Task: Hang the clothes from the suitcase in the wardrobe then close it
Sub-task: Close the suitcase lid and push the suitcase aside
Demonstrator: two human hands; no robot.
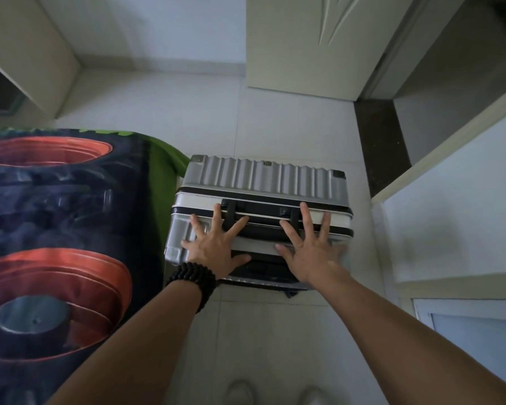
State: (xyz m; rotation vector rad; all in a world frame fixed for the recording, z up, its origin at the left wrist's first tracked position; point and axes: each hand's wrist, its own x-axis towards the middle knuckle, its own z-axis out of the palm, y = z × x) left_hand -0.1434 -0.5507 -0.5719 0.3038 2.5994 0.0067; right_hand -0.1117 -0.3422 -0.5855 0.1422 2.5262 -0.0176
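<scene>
Head view: a printed bed (56,229) fills the left of the frame, and just beside it at centre the silver suitcase (257,200) stands shut on the tiled floor (275,118). Both hands, left hand (216,249) and right hand (310,252), lie flat with fingers spread on its top by the handle (gripping nothing). Standing on edge, it could tip or slide if pushed unevenly, and clothes may spill when opened.

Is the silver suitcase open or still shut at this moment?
Shut. The suitcase stands on its side on the floor, its two shells together along the dark seam, no clothes showing. The left hand and right hand lie spread on it.
</scene>
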